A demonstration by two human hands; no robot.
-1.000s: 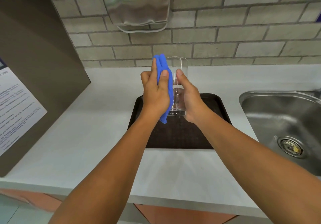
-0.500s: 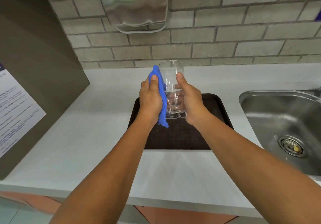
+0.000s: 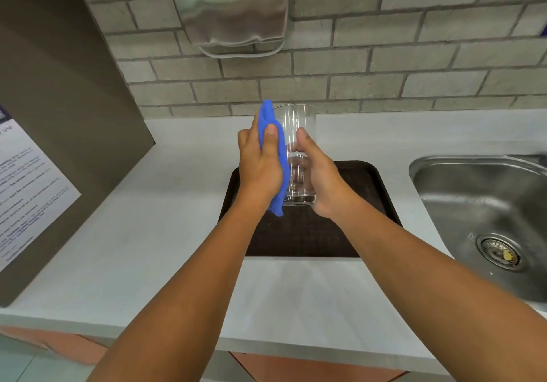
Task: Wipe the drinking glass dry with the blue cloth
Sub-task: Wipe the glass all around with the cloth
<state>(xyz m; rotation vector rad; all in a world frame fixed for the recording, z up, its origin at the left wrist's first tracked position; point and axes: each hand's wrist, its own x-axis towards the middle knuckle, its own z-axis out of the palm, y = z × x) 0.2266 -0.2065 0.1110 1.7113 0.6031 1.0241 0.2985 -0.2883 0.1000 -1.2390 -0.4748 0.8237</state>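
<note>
A clear drinking glass is held upright in the air above a dark tray. My right hand grips its right side and base. My left hand presses a folded blue cloth flat against the glass's left wall. The cloth's top pokes up beside the rim and its lower corner hangs below my palm. The part of the glass behind the cloth is hidden.
A white countertop carries the tray. A steel sink with a drain lies at the right. A steel dispenser hangs on the brick wall above. A grey panel with a printed notice stands at the left.
The cloth and my left hand slid down the glass's side, then back up toward the rim. My right hand kept its grip and the glass stayed over the tray.
</note>
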